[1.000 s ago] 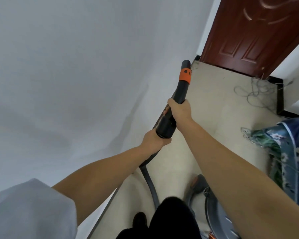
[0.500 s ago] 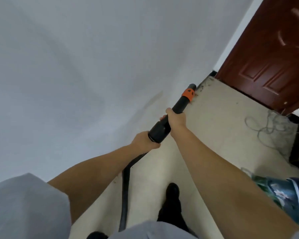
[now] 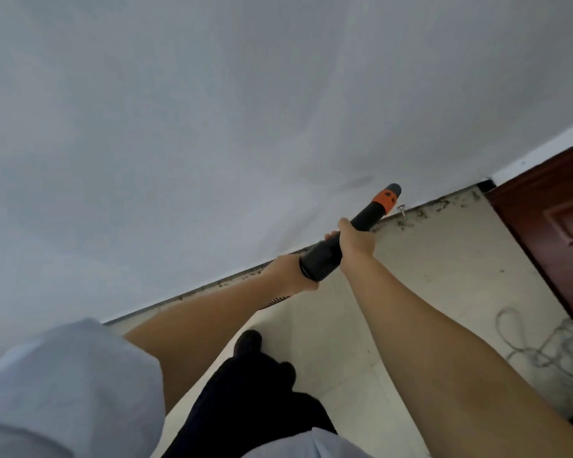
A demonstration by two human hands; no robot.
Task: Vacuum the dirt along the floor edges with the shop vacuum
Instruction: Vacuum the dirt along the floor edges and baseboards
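Black and orange, the vacuum wand (image 3: 354, 231) runs from your hands up and to the right, its tip close to the seam where the white wall (image 3: 212, 127) meets the beige tiled floor (image 3: 427, 276). Your right hand (image 3: 356, 239) is wrapped around the wand's black barrel, just behind the orange collar (image 3: 385, 200). Your left hand (image 3: 290, 271) is curled around the ribbed hose (image 3: 275, 300) just below the wand's wide rear cuff; only a short stretch of hose shows under your left forearm.

Dirt (image 3: 420, 211) lies as dark specks and clumps along the wall-floor edge. It is thickest to the right of the wand's tip, toward the far corner, and a thinner line (image 3: 222, 284) follows the same edge to the left, beneath your left arm. A small metal screw or nail (image 3: 402, 211) stands at the edge just right of the orange collar.

A dark red panelled door (image 3: 553, 233) closes the far right end of the floor, with a black skirting piece (image 3: 486, 185) at the corner beside it. A loose tangle of grey cord (image 3: 543, 352) lies on the tiles near the door, right of your right forearm. Between your arms and the door the tiles are open, marked only by a few specks. Your dark shoe (image 3: 247, 342) and trouser leg (image 3: 245, 408) stand on the near floor, close to the wall edge.
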